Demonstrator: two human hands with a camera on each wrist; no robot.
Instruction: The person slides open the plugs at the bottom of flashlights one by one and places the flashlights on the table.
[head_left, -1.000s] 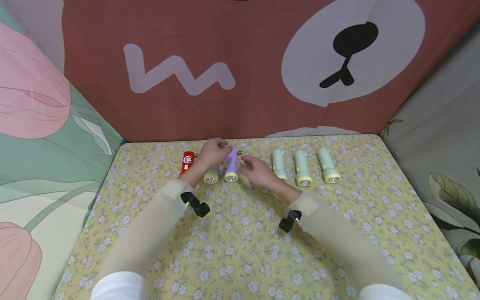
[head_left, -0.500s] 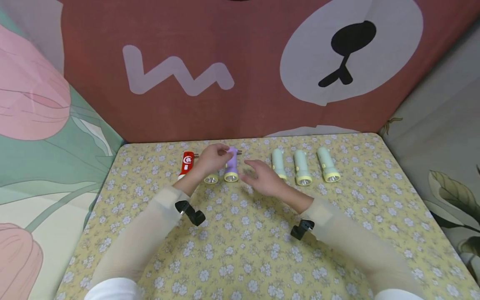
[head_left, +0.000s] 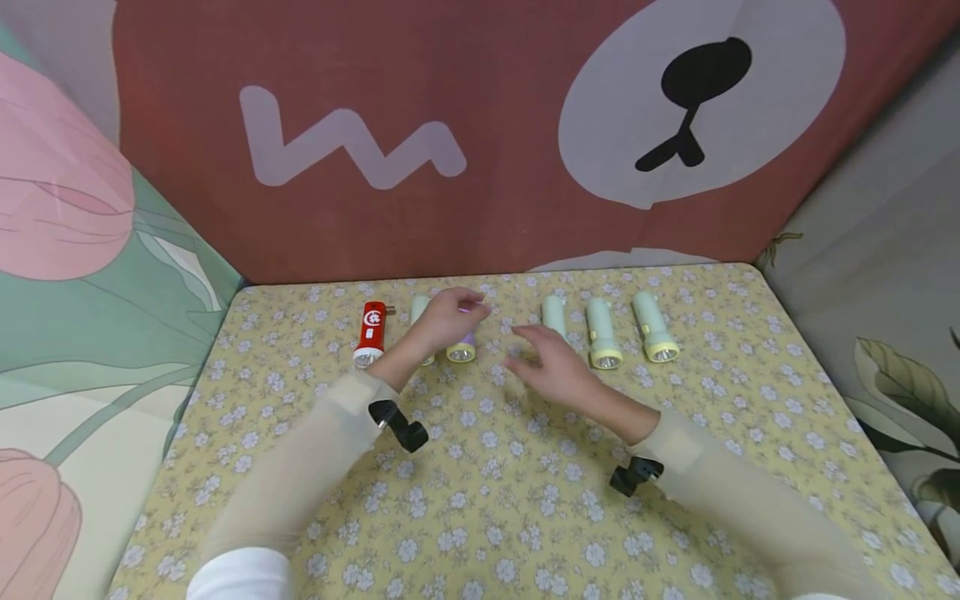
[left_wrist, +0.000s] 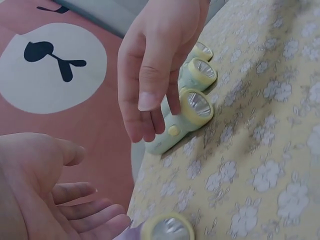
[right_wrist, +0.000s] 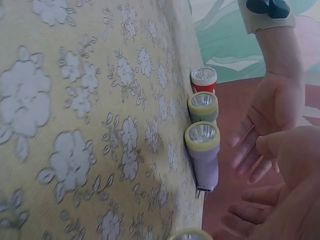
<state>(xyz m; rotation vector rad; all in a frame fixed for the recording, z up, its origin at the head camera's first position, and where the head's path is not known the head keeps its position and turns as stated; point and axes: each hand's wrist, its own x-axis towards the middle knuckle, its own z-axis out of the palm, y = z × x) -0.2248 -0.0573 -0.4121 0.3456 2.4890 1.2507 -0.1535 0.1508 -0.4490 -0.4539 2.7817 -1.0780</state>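
A purple flashlight [head_left: 461, 353] with a yellow rim lies partly hidden under my left hand [head_left: 448, 321]. In the right wrist view the purple flashlight [right_wrist: 205, 162] shows metal prongs and stands apart from the left hand [right_wrist: 277, 105], whose fingers are loosely extended and hold nothing. My right hand [head_left: 561, 371] hovers in front of the leftmost of three right-hand mint-green flashlights [head_left: 553, 313], partly covering it. Loose fingers and a free thumb show on the right hand [left_wrist: 160, 55] in the left wrist view. Another mint-green flashlight [head_left: 420, 306] sits mostly behind the left hand.
At the row's left end lies a red flashlight [head_left: 371, 325] with a white rim and side prongs. Two more mint-green flashlights [head_left: 602, 329] lie on the right. The table [head_left: 480, 500] has a floral cloth and meets a printed fabric backdrop [head_left: 495, 217] behind.
My left hand has shifted right, over the purple flashlight. The right hand has drawn back to the right, away from it. The flashlights look unmoved.
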